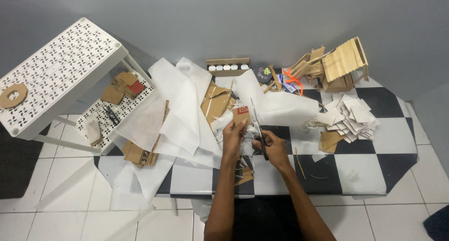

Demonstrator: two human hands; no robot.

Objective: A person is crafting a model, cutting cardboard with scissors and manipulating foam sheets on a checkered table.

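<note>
Far left, beside the table: a white perforated plastic two-tier rack [56,68], with a brown cardboard ring [12,95] on its top shelf and a stack of brown cardboard squares topped by a red one [127,85] on the lower shelf, near a pair of black-handled pliers [111,114]. Across the left half of the black-and-white checkered table [360,175]: large crumpled sheets of white paper [180,110], spilling over the left edge and over flat brown cardboard pieces [138,153]. At the middle of the table, near the front edge: left hand [232,137], fingers closed in a pinch on a small brown cardboard piece with a red printed patch [241,114], held upright just above the tabletop. Just right of it, touching the cardboard's right edge: black-handled metal scissors [258,128], blades pointing toward the back edge, how far apart cannot tell. Right hand [272,147] wrapped around the scissor handles, fingers through the loops, firmly gripping. Below the hands, by the front edge: small brown cardboard offcuts [245,175]. Along the back edge, centre: a narrow brown cardboard box holding a row of white round caps [228,67]. Toward the right edge: a loose pile of white paper squares [353,117]. At the back right corner: a small model house of pale wooden sticks [343,63], next to scattered stick pieces and an orange ribbon [292,79].
</note>
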